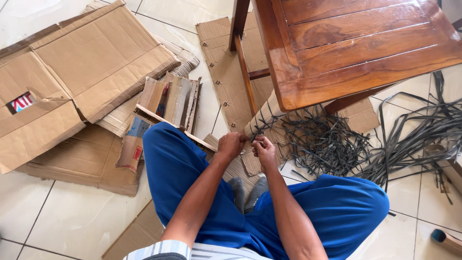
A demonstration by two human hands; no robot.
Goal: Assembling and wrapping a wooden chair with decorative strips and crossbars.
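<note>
Hands meet at the middle of the view: the left hand [231,145] and right hand [263,149] sit knuckle to knuckle, fingers curled and pinching a dark strap [258,131] at the edge of a cardboard-wrapped chair leg [263,118]. The fingertips themselves are hidden, so exactly how the strap is gripped is hard to tell. That wrapped leg lies with its long axis running from the hands up and to the right, vanishing under the wooden chair seat [356,43]. Loose black straps [332,144] tangle on the tile to the right. Flattened cardboard boxes [82,72] lie left, cut off by the frame. Blue trousers [337,207] cover crossed legs.
</note>
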